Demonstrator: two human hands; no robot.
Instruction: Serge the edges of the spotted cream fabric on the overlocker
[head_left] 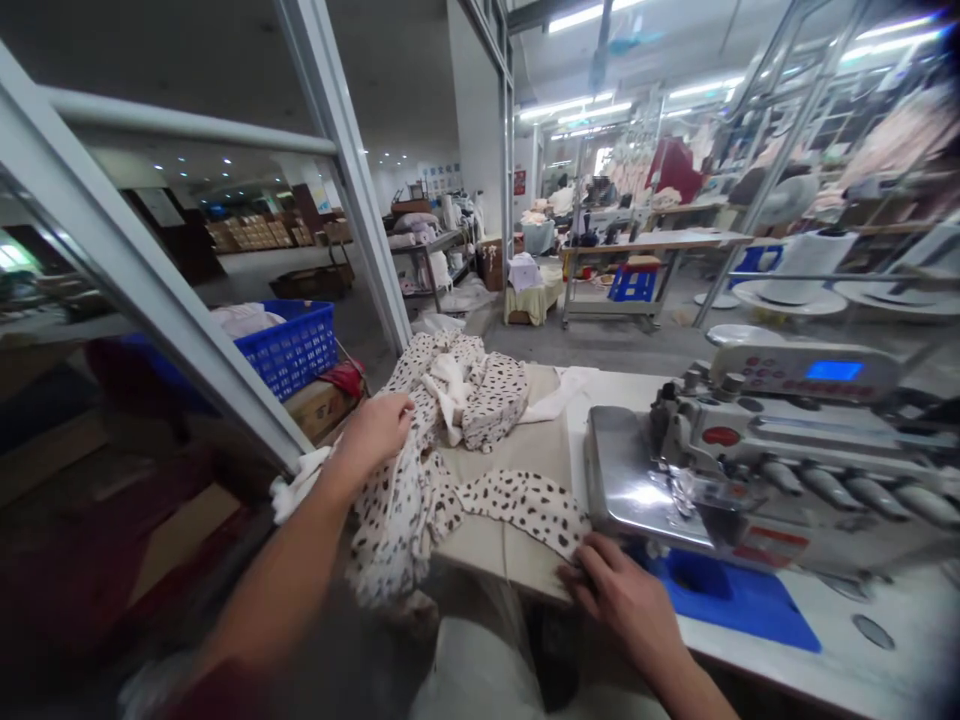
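Note:
Cream fabric with dark spots (401,500) lies heaped over the left end of the sewing table and hangs past its front edge. My left hand (375,430) is closed on the upper left of this heap, its fingers curled and partly hidden. A strip of the spotted fabric (529,505) stretches right from the heap. At its far end, my right hand (622,590) pinches the strip between thumb and fingers, just in front of the sewing machine's metal plate (637,480). Behind, a folded spotted piece (495,400) lies beside white cloth (450,390).
An overlock sewing machine (780,460) with a lit blue display stands at the right, above a blue tray (739,600). On the left are a metal frame post (352,180) and a blue basket (292,345). Worktables and a blue stool (634,283) stand farther back.

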